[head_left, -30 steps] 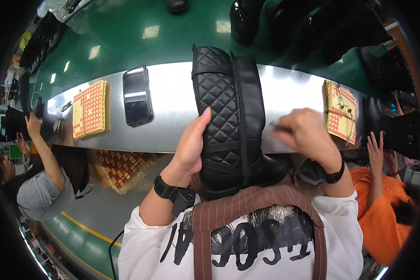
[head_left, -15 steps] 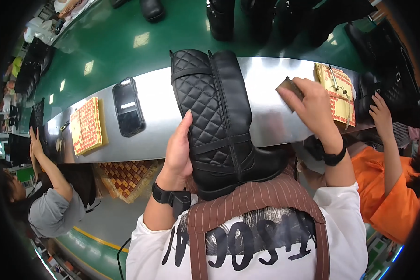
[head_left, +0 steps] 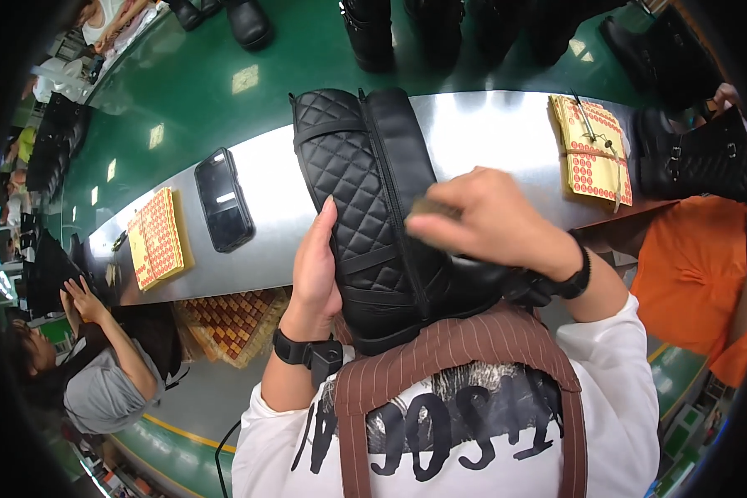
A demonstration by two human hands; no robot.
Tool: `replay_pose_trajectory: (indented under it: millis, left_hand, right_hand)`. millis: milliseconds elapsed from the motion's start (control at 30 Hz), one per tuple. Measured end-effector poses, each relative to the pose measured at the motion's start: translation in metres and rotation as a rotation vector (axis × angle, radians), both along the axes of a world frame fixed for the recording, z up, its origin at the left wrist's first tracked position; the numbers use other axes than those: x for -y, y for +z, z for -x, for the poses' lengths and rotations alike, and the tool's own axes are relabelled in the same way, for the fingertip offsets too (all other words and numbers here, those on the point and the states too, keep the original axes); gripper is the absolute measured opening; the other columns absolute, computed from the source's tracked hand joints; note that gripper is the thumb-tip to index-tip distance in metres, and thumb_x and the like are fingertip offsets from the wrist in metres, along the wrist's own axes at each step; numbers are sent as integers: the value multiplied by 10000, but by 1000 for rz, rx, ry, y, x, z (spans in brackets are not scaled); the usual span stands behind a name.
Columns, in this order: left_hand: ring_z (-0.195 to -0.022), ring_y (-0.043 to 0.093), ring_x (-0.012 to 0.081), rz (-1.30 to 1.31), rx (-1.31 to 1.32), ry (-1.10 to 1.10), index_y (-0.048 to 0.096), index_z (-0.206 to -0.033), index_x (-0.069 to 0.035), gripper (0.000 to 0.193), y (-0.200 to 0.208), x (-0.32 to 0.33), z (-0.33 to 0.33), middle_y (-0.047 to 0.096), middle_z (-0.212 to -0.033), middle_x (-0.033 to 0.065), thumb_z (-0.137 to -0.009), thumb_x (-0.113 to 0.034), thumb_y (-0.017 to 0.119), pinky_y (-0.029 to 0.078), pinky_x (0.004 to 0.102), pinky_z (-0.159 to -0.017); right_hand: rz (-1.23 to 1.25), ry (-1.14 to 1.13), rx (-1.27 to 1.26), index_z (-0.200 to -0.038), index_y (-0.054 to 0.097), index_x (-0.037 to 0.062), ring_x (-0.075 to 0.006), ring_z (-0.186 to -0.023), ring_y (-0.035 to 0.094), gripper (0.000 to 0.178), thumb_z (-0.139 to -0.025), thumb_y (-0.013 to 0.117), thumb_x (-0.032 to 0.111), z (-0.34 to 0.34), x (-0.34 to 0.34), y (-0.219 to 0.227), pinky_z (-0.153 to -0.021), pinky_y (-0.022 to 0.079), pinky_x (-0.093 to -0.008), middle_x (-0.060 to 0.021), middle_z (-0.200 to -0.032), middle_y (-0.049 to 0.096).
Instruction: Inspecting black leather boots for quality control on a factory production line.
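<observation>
A tall black boot (head_left: 353, 187), with a quilted shaft, straps and a long zip, lies across the metal table edge and my lap. My left hand (head_left: 314, 270) grips its left side, the thumb up along the quilting and the fingers hidden under the shaft. My right hand (head_left: 494, 217), smeared by motion, is closed on a small brown block (head_left: 437, 209), seen edge-on. It is at the smooth side of the shaft, close to the zip. Whether the block touches the leather I cannot tell.
A black phone (head_left: 224, 199) and a bundle of yellow cards with red dots (head_left: 158, 236) lie to the left. Another card bundle (head_left: 591, 153) is at the right. Several black boots (head_left: 367, 33) stand on the green surface (head_left: 183, 91) beyond. Co-workers sit on both sides.
My right hand has swung left with the brown block, from over the bare metal to the boot's shaft. My left hand keeps its hold. The co-worker's hand at right has moved away.
</observation>
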State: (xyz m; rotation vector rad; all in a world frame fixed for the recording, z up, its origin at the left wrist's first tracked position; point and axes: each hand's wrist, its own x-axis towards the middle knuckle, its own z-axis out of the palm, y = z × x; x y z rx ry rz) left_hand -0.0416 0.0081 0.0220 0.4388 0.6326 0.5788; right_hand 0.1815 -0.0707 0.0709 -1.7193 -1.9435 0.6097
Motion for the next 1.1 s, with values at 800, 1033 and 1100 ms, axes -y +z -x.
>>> replay_pose_trajectory:
  millis: [800,1033,1100]
  left_hand:
    - [-1079,637,242,-29,-110,16,509,-1278,41,411,25,-8,9,614,-1228,159,-1033,-268,394,519,359,-937]
    - [-1106,624,299,-62,177,101,477,-1313,25,428,69,-39,33,589,-1263,190,-1030,-284,389,521,440,-961]
    - [-1111,620,314,-88,156,167,476,-1316,16,423,77,-46,37,588,-1265,194,-1030,-282,385,518,460,-964]
  right_hand:
    - [-150,-315,405,-672,655,45,-310,-594,617,211,-764,686,232,-31,23,2,-619,475,-425,-154,-614,619]
    - [-79,-496,580,-955,665,26,-343,-969,578,345,-821,687,343,-79,0,-44,-806,473,-423,-159,-965,630]
    - [-486,-422,356,-1033,636,19,-310,-997,548,308,-855,673,267,-67,4,-30,-856,454,-393,-147,-958,599]
